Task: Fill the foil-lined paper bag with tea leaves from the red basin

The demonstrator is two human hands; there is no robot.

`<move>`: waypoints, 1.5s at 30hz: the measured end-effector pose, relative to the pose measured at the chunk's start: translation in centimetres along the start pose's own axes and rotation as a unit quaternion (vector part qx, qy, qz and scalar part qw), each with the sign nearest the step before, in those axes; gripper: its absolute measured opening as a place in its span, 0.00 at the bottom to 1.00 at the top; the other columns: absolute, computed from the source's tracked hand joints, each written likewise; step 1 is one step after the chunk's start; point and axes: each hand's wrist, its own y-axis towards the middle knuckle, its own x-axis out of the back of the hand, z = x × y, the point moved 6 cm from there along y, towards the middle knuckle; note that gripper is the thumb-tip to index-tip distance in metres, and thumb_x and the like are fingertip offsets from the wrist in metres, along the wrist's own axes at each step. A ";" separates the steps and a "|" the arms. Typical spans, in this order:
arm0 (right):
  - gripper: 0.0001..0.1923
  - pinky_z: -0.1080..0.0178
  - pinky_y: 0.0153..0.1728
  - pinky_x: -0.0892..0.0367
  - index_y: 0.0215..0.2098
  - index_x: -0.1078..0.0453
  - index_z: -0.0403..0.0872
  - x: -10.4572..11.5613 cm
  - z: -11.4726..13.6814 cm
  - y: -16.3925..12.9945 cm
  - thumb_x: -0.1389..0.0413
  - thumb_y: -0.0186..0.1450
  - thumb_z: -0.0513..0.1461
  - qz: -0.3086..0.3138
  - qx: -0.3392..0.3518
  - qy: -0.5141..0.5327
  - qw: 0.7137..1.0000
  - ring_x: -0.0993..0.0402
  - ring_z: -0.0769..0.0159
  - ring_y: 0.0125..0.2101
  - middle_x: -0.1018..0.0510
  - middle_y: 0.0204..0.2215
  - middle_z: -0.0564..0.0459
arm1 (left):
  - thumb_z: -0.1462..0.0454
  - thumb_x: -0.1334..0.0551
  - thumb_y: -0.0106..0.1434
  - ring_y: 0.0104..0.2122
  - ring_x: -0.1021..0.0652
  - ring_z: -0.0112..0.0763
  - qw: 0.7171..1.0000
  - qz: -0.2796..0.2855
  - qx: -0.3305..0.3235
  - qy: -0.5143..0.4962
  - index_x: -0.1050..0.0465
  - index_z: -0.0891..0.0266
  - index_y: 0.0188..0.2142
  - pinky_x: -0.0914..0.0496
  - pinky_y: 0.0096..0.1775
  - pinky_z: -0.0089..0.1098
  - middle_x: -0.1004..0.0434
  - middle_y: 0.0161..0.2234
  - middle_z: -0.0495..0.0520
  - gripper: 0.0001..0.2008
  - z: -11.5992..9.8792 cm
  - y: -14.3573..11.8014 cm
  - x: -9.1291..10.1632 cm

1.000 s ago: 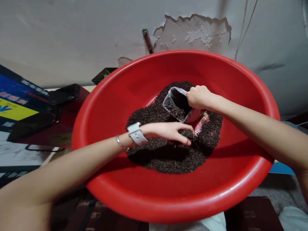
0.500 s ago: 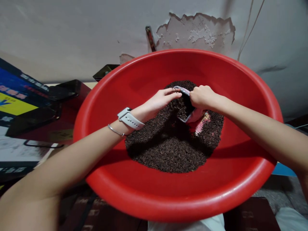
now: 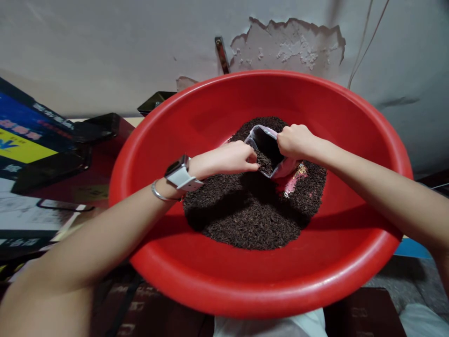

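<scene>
A: Starting at the far left, what do you see?

B: A stack of dark flat boxes, one with a blue and yellow printed label [image 3: 21,140], lies on a desk beside the big round red plastic basin [image 3: 217,276]. They sit well apart from the hands.

A: And the left hand?

B: The left hand [image 3: 228,158], with a white-strapped smartwatch [image 3: 179,172] and a thin silver bangle [image 3: 157,194] on its wrist, is curled, its fingers pressed together around a clutch of the dark brown loose grains [image 3: 252,220]. It is right at the mouth of the small silvery foil pouch [image 3: 264,142].

A: Where does the pouch sit?

B: In the middle of the basin, lying tilted on the heap of grains, mouth open towards the left hand and already partly filled.

A: The right hand?

B: The right hand [image 3: 294,140] pinches the pouch's upper right edge, holding the mouth open. Behind it is a grey wall with a patch of peeled paint [image 3: 287,44].

A: What could go wrong?

B: I judge that the pouch mouth could fold shut if the pinch slackens, since only one edge is held. Grains would then slide off the left hand back onto the heap. The tilted pouch could also tip and spill what it holds.
</scene>
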 end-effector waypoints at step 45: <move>0.16 0.62 0.38 0.33 0.46 0.25 0.41 -0.6 -4.8 0.1 0.49 0.67 0.39 0.158 -0.073 0.041 0.984 0.23 0.57 0.40 0.20 0.40 0.41 | 0.51 0.37 0.56 0.59 0.33 0.62 0.963 0.240 0.121 0.016 0.42 0.68 0.65 0.35 0.55 0.47 0.44 0.65 0.72 0.41 1.6 1.0 -10.6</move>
